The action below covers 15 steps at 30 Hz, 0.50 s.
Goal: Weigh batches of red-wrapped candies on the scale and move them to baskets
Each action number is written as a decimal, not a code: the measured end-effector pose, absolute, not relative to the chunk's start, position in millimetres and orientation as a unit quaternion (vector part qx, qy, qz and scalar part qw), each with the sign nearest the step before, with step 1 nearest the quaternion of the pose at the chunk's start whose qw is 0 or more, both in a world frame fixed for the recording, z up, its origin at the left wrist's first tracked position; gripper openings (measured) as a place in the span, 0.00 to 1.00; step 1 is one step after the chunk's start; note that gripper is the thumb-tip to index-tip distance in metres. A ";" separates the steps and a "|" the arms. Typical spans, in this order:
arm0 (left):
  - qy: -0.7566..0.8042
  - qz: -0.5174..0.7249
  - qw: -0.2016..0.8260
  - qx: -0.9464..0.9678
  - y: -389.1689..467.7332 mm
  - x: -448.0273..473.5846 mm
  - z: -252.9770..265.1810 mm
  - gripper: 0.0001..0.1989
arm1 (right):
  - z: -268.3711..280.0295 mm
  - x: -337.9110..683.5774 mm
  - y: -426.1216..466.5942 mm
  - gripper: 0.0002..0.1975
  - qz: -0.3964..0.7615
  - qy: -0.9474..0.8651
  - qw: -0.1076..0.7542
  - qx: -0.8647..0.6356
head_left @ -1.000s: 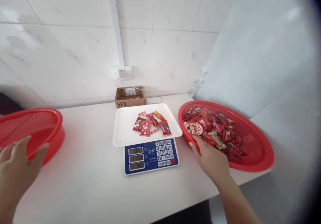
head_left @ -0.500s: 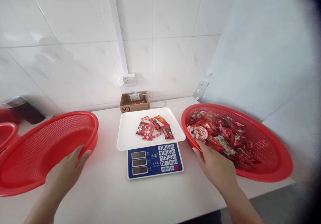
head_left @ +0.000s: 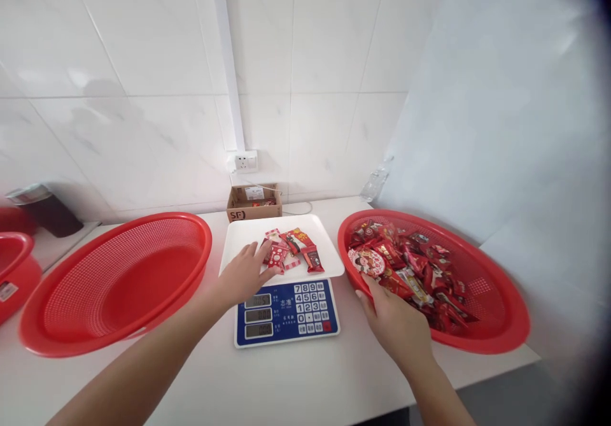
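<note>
My left hand [head_left: 244,274] is over the left side of the white tray [head_left: 329,262] of a digital scale [head_left: 285,314]. Its fingers are spread, with the tips at a small pile of wrapped snacks [head_left: 296,240] in red, pink and dark packets; whether they touch is unclear. At the right, my right hand [head_left: 395,325] grips the near-left rim of a red plastic basket [head_left: 518,321], thumb outside and fingers over the edge. That basket holds a heap of mostly red snack packets [head_left: 420,260]. The scale's displays are lit, their digits hard to read.
Left of the scale stands another red basket [head_left: 204,241] with nothing in it. Part of a further red basket [head_left: 19,273] and a dark bottle [head_left: 52,213] are at the far left. Behind the scale sits a cardboard box [head_left: 252,213] below a wall socket [head_left: 245,160].
My left hand has let go of the left basket's rim and moved right to the snacks on the scale tray. My right hand stays on the right basket. The view has shifted slightly.
</note>
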<state>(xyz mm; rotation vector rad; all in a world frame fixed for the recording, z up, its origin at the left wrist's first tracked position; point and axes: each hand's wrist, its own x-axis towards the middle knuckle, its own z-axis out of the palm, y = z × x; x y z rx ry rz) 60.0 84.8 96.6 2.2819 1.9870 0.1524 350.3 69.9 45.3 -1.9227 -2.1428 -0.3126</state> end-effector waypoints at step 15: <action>0.713 0.128 0.004 0.690 98.4 27.2 122.1 0.23 | 43.3 351.2 70.6 0.21 -0.095 -0.743 0.096 -0.656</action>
